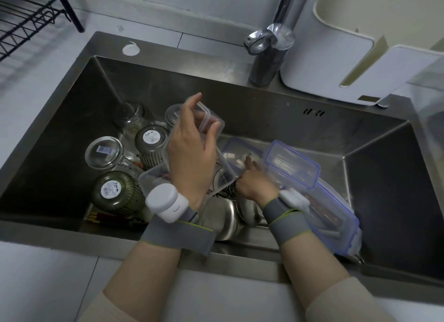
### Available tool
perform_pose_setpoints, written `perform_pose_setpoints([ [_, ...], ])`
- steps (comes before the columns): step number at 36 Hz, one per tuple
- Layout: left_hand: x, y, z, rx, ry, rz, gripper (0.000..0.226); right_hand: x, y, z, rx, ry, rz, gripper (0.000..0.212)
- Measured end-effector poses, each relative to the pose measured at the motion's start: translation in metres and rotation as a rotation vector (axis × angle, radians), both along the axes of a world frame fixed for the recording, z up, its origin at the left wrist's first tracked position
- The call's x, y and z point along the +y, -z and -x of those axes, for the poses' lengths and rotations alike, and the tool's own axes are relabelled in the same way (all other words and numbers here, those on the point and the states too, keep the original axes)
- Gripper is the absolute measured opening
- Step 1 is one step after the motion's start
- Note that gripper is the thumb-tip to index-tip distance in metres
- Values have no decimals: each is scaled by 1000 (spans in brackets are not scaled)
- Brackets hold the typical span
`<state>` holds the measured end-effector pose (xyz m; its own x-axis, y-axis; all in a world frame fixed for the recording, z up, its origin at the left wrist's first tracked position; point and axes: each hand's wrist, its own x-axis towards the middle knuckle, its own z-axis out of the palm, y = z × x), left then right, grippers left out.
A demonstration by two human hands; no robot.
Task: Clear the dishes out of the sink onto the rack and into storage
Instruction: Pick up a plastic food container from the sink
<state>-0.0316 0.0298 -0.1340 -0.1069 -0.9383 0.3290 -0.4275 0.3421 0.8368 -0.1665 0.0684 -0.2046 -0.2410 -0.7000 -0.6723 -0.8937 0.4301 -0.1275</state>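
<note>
Left hand (189, 151): fingers clamped on a clear plastic tub (211, 127), lifted above the sink.
Right hand (254, 182): low among the dishes; grip unclear.
Sink (300, 129): dull steel, holding upturned ribbed glasses (151, 146) and blue-rimmed lids (293, 166).
Surroundings: pale counter (36, 93), black wire rack (24, 16) far left.

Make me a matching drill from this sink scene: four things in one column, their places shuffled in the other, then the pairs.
Things:
1. clear plastic food container
2. green ribbed glass jar
3. black wire dish rack
4. blue-rimmed clear plastic lid

Places:
A. top left corner, on the counter
B. gripped in the left hand
C. upside down, front left of the steel sink
D. just right of the right hand

Pairs: 1-B, 2-C, 3-A, 4-D
</note>
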Motion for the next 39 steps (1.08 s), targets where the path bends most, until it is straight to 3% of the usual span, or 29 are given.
perform_pose_setpoints([
  [6,0,2,1,-26,72,2,44,-4,-2,4,-20,-95,-25,47],
  [13,0,1,1,-38,65,-25,41,-4,4,-2,51,44,418,35],
  [17,-1,2,0,-118,23,9,40,-19,5,6,65,34,421,66],
  [20,-2,6,0,-177,31,11,45,-23,10,14,99,62,261,108],
  [22,-2,7,2,-233,78,15,48,-21,15,20,138,82,185,118],
  [26,-1,12,3,-313,171,30,53,-18,18,23,248,90,190,113],
  [32,-3,16,2,-311,180,-3,54,-21,5,30,40,192,238,110],
  [39,-3,15,4,-352,206,-61,61,-26,-22,41,113,326,278,107],
])
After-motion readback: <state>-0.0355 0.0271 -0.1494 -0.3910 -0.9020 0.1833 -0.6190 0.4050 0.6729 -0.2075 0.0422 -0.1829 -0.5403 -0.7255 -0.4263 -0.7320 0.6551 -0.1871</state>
